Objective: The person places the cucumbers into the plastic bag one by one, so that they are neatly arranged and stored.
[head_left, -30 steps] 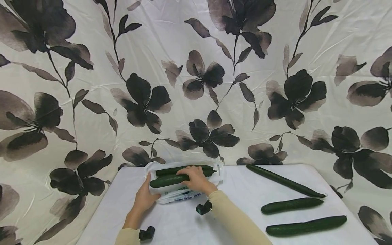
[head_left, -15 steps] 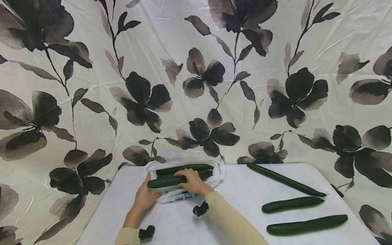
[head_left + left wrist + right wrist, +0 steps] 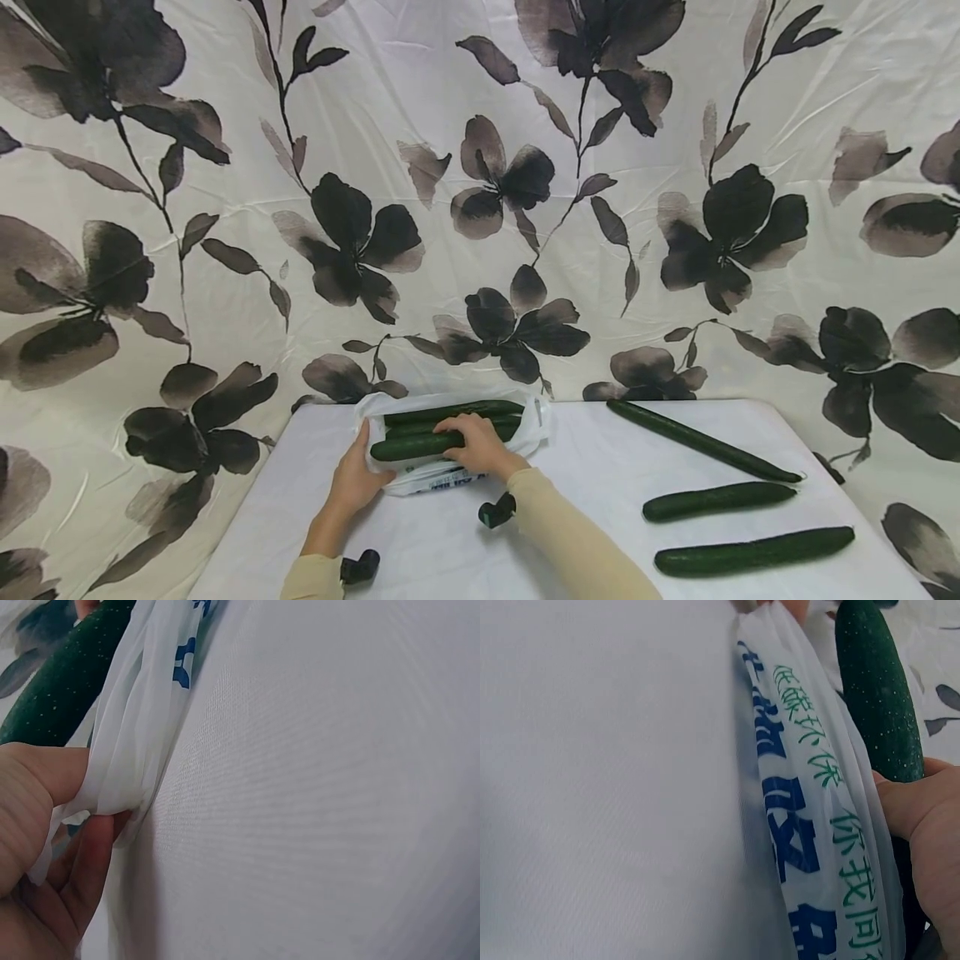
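Note:
In the head view a white plastic bag (image 3: 536, 425) lies at the back of the table with its mouth spread. My left hand (image 3: 358, 479) grips its left edge; the left wrist view shows the bunched plastic (image 3: 124, 750) pinched between thumb and fingers. My right hand (image 3: 480, 446) holds a dark green cucumber (image 3: 408, 447) at the bag's opening, fingers over the top and thumb on the near side. Behind it, other cucumbers (image 3: 450, 411) lie lengthwise inside the bag. Blue and green lettering on the bag's side (image 3: 791, 810) shows in the right wrist view.
Three more cucumbers lie on the right of the white-covered table (image 3: 427, 550): a long slanting one (image 3: 701, 442) at the back, a shorter one (image 3: 720, 502) in the middle, and another (image 3: 753, 552) in front. A floral cloth (image 3: 480, 208) hangs behind the table.
The right hand with its cucumber has shifted slightly left and then back right, and the cucumber's right end no longer shows past the bag's rim. The left hand stays on the bag's edge.

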### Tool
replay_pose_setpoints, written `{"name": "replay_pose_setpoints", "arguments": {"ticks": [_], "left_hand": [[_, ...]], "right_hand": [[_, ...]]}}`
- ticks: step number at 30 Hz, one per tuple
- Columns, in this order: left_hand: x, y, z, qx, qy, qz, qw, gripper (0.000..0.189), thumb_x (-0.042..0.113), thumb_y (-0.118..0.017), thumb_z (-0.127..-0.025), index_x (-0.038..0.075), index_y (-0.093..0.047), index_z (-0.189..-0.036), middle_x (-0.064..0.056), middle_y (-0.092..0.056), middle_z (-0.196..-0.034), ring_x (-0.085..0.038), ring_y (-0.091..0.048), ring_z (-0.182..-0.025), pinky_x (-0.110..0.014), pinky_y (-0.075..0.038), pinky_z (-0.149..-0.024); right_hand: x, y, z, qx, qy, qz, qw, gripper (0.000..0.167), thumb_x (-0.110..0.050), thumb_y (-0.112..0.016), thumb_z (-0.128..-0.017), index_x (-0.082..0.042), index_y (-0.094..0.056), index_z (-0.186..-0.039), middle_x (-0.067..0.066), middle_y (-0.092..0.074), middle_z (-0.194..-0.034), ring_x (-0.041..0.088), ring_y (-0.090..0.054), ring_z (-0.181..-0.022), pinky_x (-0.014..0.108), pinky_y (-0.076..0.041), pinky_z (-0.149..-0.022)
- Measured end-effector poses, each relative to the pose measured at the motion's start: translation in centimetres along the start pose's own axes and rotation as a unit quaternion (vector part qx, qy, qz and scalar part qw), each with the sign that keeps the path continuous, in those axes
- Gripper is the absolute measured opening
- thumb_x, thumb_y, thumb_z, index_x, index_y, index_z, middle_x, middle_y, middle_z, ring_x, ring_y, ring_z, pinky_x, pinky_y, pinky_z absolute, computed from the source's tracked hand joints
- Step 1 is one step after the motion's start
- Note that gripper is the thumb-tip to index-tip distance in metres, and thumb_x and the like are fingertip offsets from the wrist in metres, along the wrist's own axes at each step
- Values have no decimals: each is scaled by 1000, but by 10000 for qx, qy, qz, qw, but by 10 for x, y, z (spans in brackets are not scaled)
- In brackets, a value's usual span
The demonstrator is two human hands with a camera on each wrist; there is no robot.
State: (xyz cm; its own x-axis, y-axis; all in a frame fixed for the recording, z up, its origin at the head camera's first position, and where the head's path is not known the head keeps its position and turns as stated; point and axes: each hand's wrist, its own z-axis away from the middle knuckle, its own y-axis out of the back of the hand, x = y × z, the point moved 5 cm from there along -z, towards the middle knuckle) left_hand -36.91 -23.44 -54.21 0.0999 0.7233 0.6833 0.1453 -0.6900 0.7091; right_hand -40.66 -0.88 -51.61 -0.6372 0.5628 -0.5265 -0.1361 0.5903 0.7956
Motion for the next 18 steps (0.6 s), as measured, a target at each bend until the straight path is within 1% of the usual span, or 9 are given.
{"name": "replay_pose_setpoints", "arguments": {"ticks": [4,9,13,18], "left_hand": [[3,2,-1,40,-9,-89,10000,111,9,-82,-73,-3,-8,-154,-32,-29,-150,-49,-31,-135,-58,-27,-108],[6,2,-3,-47,-46,-178,9998,110,10,-82,-74,-3,-7,-154,-32,-29,-149,-49,-32,-134,-58,-28,-107],[5,0,-1,-188,-12,-123,9997,112,16,-82,-75,-1,-5,-154,-30,-27,-151,-48,-31,-135,-58,-28,-107],[2,-1,3,-317,50,-161,9994,119,23,-86,-72,-1,-4,-154,-29,-26,-152,-48,-30,-135,-59,-29,-106]], "right_hand": [[2,4,0,-25,-23,39,10000,37,-20,-75,-86,-25,-66,-122,-5,-64,-119,18,-55,-110,43,-41,-92],[5,5,0,-70,-166,109,9998,37,-20,-74,-87,-25,-66,-123,-4,-63,-120,20,-55,-112,46,-41,-94],[6,1,4,-82,-291,166,9994,38,-20,-75,-86,-25,-66,-123,-4,-63,-117,20,-54,-108,46,-40,-93],[8,-7,8,53,-309,276,9991,38,-21,-76,-86,-26,-67,-122,-5,-63,-112,17,-53,-101,44,-40,-92]]}}
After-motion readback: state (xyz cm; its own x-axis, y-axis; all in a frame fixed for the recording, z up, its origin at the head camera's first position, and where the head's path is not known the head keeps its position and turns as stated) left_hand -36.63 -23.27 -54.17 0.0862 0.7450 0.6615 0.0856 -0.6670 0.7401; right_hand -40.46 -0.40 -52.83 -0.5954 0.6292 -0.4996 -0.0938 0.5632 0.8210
